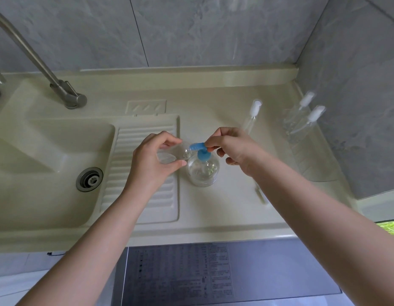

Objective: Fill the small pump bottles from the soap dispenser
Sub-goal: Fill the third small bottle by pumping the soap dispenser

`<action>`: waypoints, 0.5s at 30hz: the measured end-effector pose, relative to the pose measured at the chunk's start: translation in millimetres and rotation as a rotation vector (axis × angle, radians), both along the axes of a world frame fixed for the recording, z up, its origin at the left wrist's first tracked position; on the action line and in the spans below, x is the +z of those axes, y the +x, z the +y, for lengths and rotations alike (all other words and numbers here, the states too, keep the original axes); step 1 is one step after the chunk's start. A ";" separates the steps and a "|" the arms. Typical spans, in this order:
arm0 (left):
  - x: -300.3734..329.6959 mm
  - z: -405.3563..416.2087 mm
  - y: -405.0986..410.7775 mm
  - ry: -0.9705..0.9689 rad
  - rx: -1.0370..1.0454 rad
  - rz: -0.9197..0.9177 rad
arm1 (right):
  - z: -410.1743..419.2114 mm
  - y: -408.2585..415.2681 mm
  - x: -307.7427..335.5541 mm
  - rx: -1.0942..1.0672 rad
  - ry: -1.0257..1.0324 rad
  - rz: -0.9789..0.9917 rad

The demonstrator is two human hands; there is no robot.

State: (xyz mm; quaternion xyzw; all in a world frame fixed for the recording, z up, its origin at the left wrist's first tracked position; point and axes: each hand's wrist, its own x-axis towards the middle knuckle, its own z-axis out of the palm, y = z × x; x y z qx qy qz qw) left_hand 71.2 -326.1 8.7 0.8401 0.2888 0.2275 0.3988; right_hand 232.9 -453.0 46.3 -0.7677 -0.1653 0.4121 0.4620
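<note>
A clear soap dispenser (203, 172) with a blue pump head (198, 147) stands on the cream counter (213, 208). My left hand (153, 160) grips a small clear bottle (172, 154), tilted, with its open mouth right at the blue nozzle tip. My right hand (232, 145) pinches the back of the pump head with thumb and fingers. One small capped pump bottle (252, 117) stands just behind my right hand. Two more capped bottles (302, 115) stand at the far right by the wall. A loose pump tube (261, 194) lies on the counter under my right forearm.
A sink basin (48, 155) with a round drain (89, 179) lies to the left, beside a ribbed draining board (145, 195). A steel tap (65, 93) rises at the back left. Grey tiled walls close the back and right. A dark panel (213, 274) sits below the counter edge.
</note>
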 end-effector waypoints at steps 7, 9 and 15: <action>2.8 0.6 -0.2 0.013 -0.001 0.003 | 1.0 3.9 3.6 0.015 0.005 0.001; 3.1 0.1 0.5 0.017 0.000 0.000 | 0.8 3.0 1.6 0.007 0.008 0.001; 3.3 -0.9 0.6 0.024 -0.002 0.004 | -1.1 1.3 0.1 0.010 0.022 0.011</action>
